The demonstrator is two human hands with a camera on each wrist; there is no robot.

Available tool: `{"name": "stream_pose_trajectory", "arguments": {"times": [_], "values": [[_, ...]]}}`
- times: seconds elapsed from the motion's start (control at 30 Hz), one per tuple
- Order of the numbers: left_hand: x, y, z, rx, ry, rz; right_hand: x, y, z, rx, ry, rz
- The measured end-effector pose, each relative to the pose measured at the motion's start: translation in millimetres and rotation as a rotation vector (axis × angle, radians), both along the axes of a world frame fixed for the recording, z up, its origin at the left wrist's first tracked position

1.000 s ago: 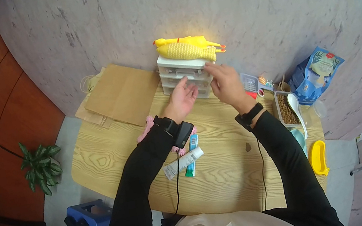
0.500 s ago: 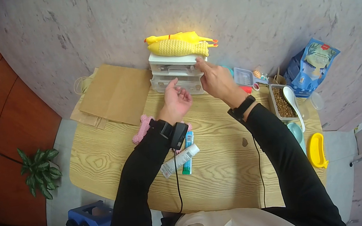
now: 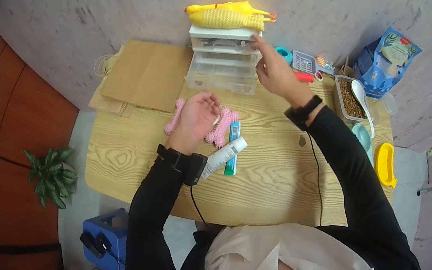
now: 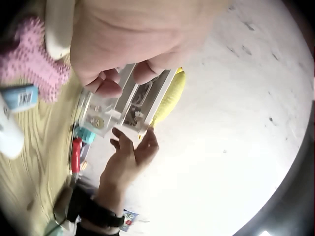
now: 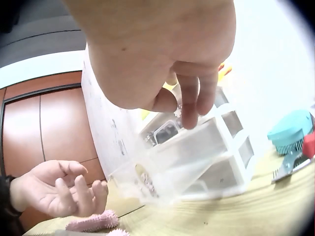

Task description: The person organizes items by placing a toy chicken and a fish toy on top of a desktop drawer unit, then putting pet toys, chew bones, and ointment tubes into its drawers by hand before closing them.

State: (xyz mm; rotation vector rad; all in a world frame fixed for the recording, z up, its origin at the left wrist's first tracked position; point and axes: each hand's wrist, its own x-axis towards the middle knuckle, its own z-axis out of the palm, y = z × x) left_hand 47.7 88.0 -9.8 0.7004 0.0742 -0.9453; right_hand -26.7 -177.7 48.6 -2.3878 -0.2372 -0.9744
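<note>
A small white drawer cabinet (image 3: pixel 210 33) stands against the wall with one clear drawer (image 3: pixel 223 80) below the top one pulled well out. In the right wrist view the drawer's front panel (image 5: pixel 140 179) bears a sticker. My right hand (image 3: pixel 279 73) reaches up to the cabinet's top right corner, fingertips right at the edge and fingers nearly straight. My left hand (image 3: pixel 194 120) hovers in front of the drawer, palm turned up and fingers loosely bent, apart from it. Below that hand lie pink spiky bone-shaped toys (image 3: pixel 223 128).
Two yellow toys (image 3: pixel 229 15) lie on the cabinet. Brown paper bags (image 3: pixel 147 75) are at left. A white tube (image 3: pixel 225 156) crosses a blue-green toothpaste box (image 3: pixel 233 146). At right stand a kibble container (image 3: pixel 341 98) with a white spoon (image 3: pixel 361 101), a blue bag (image 3: pixel 391 61) and a yellow dish (image 3: pixel 385 164).
The clear drawer has slid out toward me. My left hand has drawn back toward my body, off the cabinet front. My right hand stays by the cabinet's top right corner, its fingers straighter.
</note>
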Motion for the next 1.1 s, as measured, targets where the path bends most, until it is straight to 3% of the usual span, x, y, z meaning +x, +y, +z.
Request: {"name": "stream_pose_trajectory", "arguments": {"times": [0.03,0.07,0.1,0.13,0.17,0.2,0.23,0.27,0.3,0.33,0.37,0.53,0.6,0.63,0.7,0.83,0.9,1.03,1.1], "values": [[-0.8,5.1,-2.0,-0.003,0.007,0.008,-10.7,8.4,-3.3,0.017,-0.037,-0.031],[-2.1,9.0,-2.9,0.191,-0.289,0.088,-23.5,15.7,-6.2,0.011,-0.029,-0.022],[-4.1,13.7,-4.8,0.390,-0.580,0.168,-37.2,22.4,-9.5,0.106,0.158,-0.030],[-7.2,22.0,-4.9,0.392,-0.562,0.177,-47.1,27.9,-11.6,0.202,0.350,-0.039],[-10.4,32.7,-2.2,0.647,-1.091,0.171,-51.9,34.4,-8.6,0.200,0.366,-0.028],[-13.5,41.5,0.1,0.900,-1.626,0.140,-55.3,43.0,-3.8,0.191,0.575,0.070],[-17.3,47.6,1.2,0.910,-1.622,0.133,-56.9,51.1,-3.1,0.184,0.777,0.167],[-20.8,52.3,3.4,1.087,-1.701,0.056,-55.1,56.9,-13.6,0.193,0.774,0.169],[-22.6,54.9,4.9,1.263,-1.777,-0.026,-51.5,61.1,-30.9,0.114,0.585,0.307],[-22.4,55.8,4.2,1.263,-1.787,-0.033,-48.9,63.9,-44.7,0.032,0.391,0.435],[-20.7,56.3,2.0,1.225,-1.762,-0.020,-47.5,66.0,-51.2,0.011,0.519,0.439],[-6.1,71.5,-8.5,1.153,-1.704,0.125,-47.5,70.7,-71.9,0.001,0.530,0.385],[-10.0,77.5,-0.8,1.385,-1.813,0.151,-47.5,71.0,-78.3,0.002,0.534,0.349],[-8.9,78.0,0.1,1.386,-1.817,0.144,-46.7,71.8,-79.8,0.028,0.495,0.369],[-5.7,76.9,2.2,1.390,-1.614,-0.005,-46.5,73.0,-82.1,0.060,0.455,0.382],[2.5,72.7,1.3,1.408,-1.511,-0.015,-50.0,78.2,-81.6,0.071,0.515,0.300],[7.5,77.5,-9.8,1.211,-1.296,0.092,-49.8,74.8,-83.0,0.067,0.516,0.279],[1.1,82.8,3.7,1.178,-1.428,0.151,-54.7,63.1,-77.3,0.137,0.472,0.289],[-2.0,86.1,8.0,0.982,-1.345,0.084,-57.9,54.3,-61.7,0.122,0.518,0.282]]}}
